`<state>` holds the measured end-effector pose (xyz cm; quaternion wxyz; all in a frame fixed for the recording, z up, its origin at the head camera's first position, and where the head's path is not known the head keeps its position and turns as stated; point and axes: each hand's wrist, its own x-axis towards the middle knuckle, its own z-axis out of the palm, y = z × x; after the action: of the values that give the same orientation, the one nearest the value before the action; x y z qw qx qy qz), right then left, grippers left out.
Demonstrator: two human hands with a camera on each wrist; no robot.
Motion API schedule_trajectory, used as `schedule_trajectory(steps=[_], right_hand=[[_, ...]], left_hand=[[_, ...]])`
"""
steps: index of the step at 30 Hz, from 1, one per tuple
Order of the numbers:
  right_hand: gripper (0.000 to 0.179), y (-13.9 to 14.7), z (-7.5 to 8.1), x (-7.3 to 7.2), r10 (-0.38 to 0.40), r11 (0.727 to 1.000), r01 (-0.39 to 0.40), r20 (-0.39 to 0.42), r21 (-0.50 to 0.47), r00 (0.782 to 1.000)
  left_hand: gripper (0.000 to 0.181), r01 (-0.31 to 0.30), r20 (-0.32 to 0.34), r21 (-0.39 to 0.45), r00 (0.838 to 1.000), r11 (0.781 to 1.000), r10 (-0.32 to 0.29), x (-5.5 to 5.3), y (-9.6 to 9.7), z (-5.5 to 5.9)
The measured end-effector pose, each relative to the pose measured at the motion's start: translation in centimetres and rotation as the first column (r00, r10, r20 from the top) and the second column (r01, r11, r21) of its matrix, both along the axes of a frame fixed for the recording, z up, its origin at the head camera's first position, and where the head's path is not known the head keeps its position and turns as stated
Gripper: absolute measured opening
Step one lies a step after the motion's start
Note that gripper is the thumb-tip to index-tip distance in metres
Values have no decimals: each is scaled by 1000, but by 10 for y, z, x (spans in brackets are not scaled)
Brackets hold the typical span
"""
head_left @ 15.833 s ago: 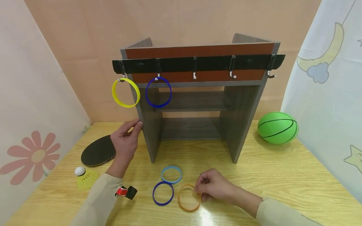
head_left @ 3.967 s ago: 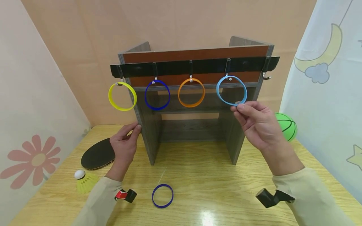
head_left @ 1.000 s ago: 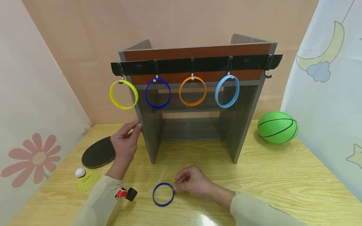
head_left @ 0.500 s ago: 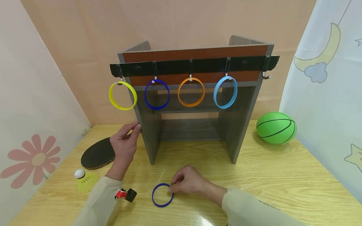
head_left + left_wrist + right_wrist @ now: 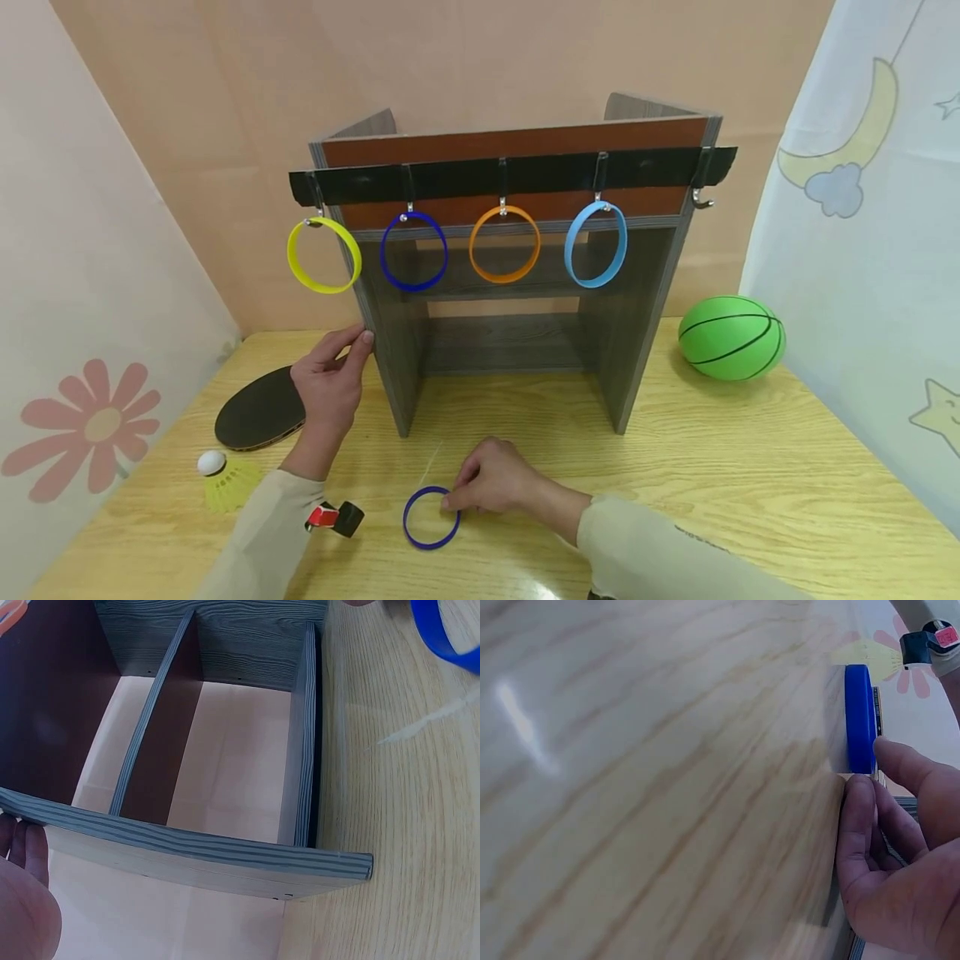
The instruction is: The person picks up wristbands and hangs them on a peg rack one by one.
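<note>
My left hand (image 5: pixel 328 379) pinches the front edge of the left side panel of a grey wooden shelf (image 5: pixel 390 375). On the table in front of the shelf lies a dark blue wristband (image 5: pixel 427 547). My right hand (image 5: pixel 495 479) has thumb and fingers at its right rim, pinching it; the right wrist view shows the wristband (image 5: pixel 860 720) standing edge-on at the fingertips. From the hooks of a black strip (image 5: pixel 457 179) hang a yellow wristband (image 5: pixel 327 290), another dark blue one (image 5: pixel 414 288), an orange wristband (image 5: pixel 504 280) and a light blue wristband (image 5: pixel 592 284).
The rightmost hook (image 5: pixel 702 202) bears nothing. A green ball (image 5: pixel 731 337) sits to the right of the shelf. Left of it lie a black table tennis bat (image 5: pixel 258 408) and a yellow shuttlecock (image 5: pixel 228 483), close to my left forearm.
Since the oldest frame, the orange and light blue wristbands have gone from the table onto hooks. My right hand has come left to the dark blue wristband. The left hand has stayed put.
</note>
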<state>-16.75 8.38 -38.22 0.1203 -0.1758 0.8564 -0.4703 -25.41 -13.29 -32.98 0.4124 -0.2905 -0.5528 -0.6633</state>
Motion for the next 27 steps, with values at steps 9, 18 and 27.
schedule_trajectory(steps=[9, 18, 27], right_hand=[[16, -2, -4, -1, -25, 1000, 25, 4, 9, 1000], [14, -2, -6, 0, -61, 996, 66, 89, -57, 994], [11, 1, -5, 0, -63, 985, 85, 150, -149, 987]], left_hand=[[17, 1, -6, 4, 1000, 1000, -1, 0, 0, -2], [18, -3, -11, 14, 1000, 1000, 3, -2, 1, -3], [16, 8, -28, 17, 1000, 1000, -8, -3, 0, -2]])
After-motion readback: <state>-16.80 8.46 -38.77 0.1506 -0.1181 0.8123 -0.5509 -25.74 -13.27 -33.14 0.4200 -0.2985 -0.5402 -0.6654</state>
